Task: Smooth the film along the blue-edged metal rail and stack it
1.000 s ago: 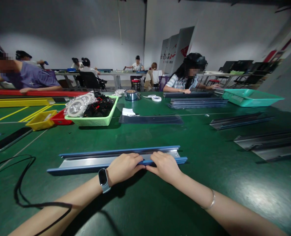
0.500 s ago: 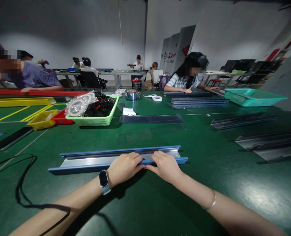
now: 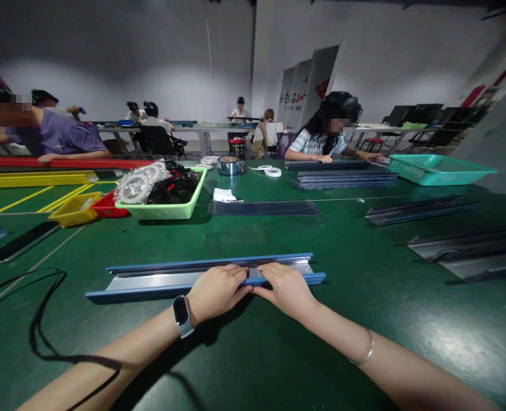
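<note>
A long metal channel with blue-covered edges lies on the green table, its silvery trough facing up. My left hand, with a fitness band at the wrist, grips the near edge around the middle, fingers over the rim and thumb below. Just right of it, my right hand grips the same edge the same way. The two thumbs nearly meet in front of the channel. The fingertips reach inside the trough and are partly hidden.
A light green basket holds black parts and bagged white rolls. Beyond the channel lies a dark flat strip. More channels lie at right. A phone and black cable are at left. A co-worker sits opposite.
My right hand's fingers have shifted slightly left along the edge, closer to my left hand. The channel stays almost where it was.
</note>
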